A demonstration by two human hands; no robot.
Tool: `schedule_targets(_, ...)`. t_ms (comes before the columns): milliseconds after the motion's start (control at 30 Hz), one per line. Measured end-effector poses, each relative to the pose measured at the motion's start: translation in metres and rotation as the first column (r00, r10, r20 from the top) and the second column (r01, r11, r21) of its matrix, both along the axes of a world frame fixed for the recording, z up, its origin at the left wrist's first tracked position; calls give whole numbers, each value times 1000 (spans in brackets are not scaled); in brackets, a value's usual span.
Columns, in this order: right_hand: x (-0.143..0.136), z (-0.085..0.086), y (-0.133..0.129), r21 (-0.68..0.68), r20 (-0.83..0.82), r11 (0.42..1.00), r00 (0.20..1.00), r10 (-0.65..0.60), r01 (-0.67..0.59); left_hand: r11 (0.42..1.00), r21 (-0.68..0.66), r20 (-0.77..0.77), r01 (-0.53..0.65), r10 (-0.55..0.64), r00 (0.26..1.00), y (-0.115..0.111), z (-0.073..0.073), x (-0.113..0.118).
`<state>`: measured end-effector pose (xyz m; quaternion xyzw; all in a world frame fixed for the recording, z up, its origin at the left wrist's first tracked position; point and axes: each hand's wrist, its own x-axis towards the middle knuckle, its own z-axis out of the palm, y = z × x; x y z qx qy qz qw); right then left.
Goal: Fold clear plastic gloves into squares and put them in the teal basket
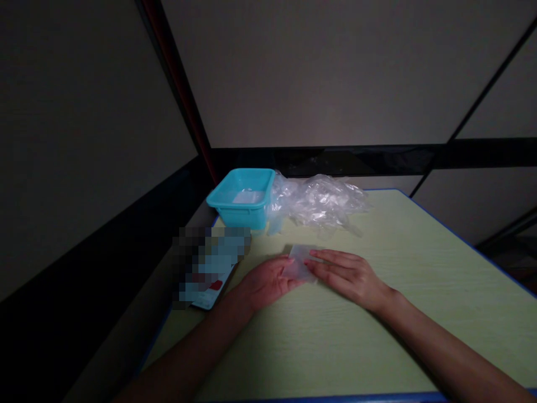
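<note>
A small translucent white sheet or packet (pixel 298 264) lies between my two hands, a little above the middle of the pale green table (pixel 319 347). My left hand (pixel 271 281) holds its left side, thumb on top and fingers underneath, palm turned up. From the right, my right hand (pixel 346 275) rests its fingertips on the packet's right edge, palm down. Whether the packet has one layer or several I cannot make out.
A turquoise plastic basket (pixel 241 215) with something whitish inside stands at the back left. Crumpled clear plastic bags (pixel 323 201) lie beside it. A partly blurred flat object (pixel 216 274) is at the left edge. Behind the table rises a panelled wall (pixel 314 73).
</note>
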<state>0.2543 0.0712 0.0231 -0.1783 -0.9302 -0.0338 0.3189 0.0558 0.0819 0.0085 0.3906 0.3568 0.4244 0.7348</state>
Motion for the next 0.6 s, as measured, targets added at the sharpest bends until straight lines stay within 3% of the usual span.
schedule_targets(133,-3,-4,4,-123,-37,992,999,-26,21,994,-109,110,17,-5,994,3,-3,0)
schedule_targets(233,-8,-8,4,-328,-221,942,963,-152,73,988,-152,177,-18,45,983,4,-3,-2)
schedule_targets(267,-11,-10,4,-432,-291,899,932,-217,74,987,-155,195,-35,66,979,4,-3,-2)
schedule_targets(333,-16,-13,4,-649,-385,761,862,-328,0,986,-150,223,-71,104,969,3,-2,-3)
schedule_targets(433,-23,-16,5,-823,-426,534,833,-354,-194,987,-124,247,-98,126,961,0,-1,-1)
schedule_targets(500,-28,-16,5,-842,-457,461,823,-336,-279,990,-100,252,-98,120,960,-2,0,1)
schedule_targets(600,-33,-16,5,-836,-513,403,789,-337,-372,994,-67,249,-86,100,963,-6,0,5)
